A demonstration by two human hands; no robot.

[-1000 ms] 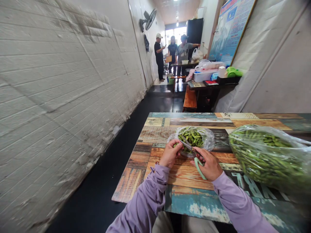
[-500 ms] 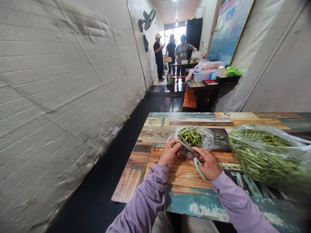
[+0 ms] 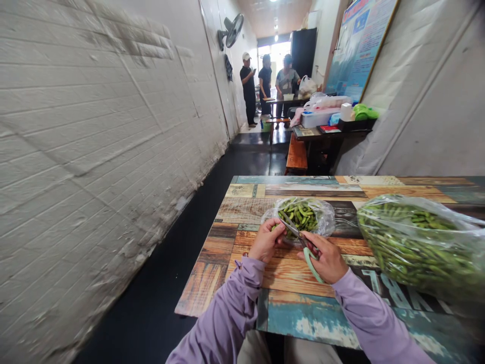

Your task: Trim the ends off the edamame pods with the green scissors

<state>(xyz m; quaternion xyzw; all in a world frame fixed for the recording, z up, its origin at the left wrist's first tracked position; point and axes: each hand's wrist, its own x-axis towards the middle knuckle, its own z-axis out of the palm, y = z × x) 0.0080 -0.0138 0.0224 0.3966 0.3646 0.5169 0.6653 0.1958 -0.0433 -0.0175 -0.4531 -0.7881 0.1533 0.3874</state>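
My right hand (image 3: pixel 326 259) grips a pair of scissors (image 3: pixel 307 253) with pale green handles, its blades parted and pointing up and left. Close to the blade tips, my left hand (image 3: pixel 266 240) pinches what looks like an edamame pod, mostly hidden by the fingers. Just beyond both hands, a small open clear plastic bag (image 3: pixel 326 218) holds a heap of green edamame pods (image 3: pixel 301 212). A much larger clear bag (image 3: pixel 413 242) full of edamame pods lies to the right of my right hand.
The wood-patterned table (image 3: pixel 242 283) ends at the left beside a dark floor strip and a white brick-patterned wall (image 3: pixel 113 151). Farther off stand an orange bench (image 3: pixel 296 152) and a table with bags and a plastic box (image 3: pixel 316 119). Several people (image 3: pixel 248 91) stand at the back.
My hands and the scissors keep almost the same pose. At the back, the middle person has lowered a tan flat object to the far table.
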